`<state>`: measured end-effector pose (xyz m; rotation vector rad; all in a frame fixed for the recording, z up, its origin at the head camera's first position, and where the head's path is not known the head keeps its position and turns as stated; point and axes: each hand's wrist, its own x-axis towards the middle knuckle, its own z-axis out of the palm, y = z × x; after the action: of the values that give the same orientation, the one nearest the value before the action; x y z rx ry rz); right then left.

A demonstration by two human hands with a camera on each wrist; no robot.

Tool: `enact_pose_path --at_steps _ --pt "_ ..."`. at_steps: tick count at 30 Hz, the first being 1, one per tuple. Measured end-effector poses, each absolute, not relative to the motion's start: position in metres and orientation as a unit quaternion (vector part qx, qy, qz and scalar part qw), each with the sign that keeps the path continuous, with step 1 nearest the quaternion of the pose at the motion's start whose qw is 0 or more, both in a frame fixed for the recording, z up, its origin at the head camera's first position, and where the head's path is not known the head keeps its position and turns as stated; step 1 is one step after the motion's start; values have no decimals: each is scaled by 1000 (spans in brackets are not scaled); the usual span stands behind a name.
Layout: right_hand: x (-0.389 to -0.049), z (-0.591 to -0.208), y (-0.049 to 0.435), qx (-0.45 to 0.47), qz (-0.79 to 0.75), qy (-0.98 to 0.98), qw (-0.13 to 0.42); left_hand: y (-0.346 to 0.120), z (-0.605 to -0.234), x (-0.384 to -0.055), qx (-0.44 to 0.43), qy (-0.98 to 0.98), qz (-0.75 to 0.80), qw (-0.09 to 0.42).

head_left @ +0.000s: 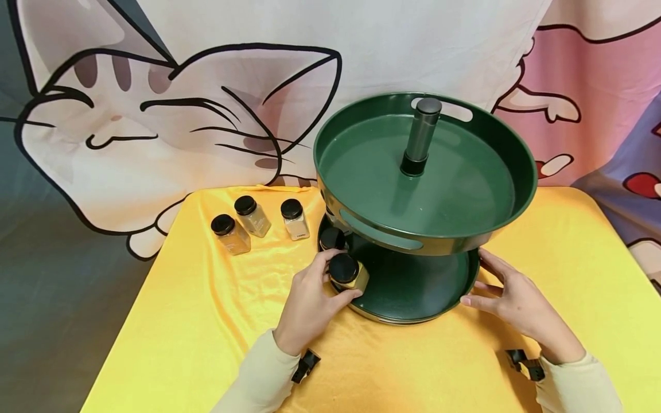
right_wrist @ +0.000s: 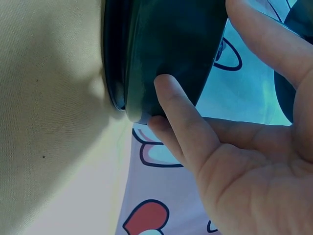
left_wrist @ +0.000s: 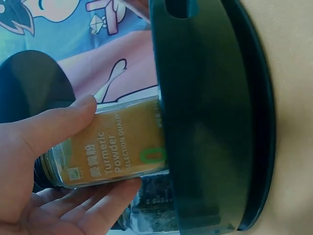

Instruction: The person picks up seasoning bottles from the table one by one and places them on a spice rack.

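L hand, head view, pinches turmeric jar inside lower tray's L edge; R hand, fingers extended, touches opp. rim, prob. to steady it. L wrist: tray wall hides jar's base, dark jar adjacent. R wrist: fingertips on outer wall.

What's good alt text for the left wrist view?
A left hand holds a clear jar labelled Turmeric Powder between thumb and fingers, its base hidden behind a green tray. A second jar shows partly beyond the fingers; cartoon-patterned cloth hangs behind.
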<state>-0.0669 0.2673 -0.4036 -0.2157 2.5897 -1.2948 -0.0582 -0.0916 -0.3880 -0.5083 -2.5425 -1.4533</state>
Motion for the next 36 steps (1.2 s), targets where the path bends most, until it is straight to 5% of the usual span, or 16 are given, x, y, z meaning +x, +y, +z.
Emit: enact_pose_path --at_steps 36 --pt "-66 -403 265 -66 -430 893 116 -84 -403 -63 -171 -891 -419 44"
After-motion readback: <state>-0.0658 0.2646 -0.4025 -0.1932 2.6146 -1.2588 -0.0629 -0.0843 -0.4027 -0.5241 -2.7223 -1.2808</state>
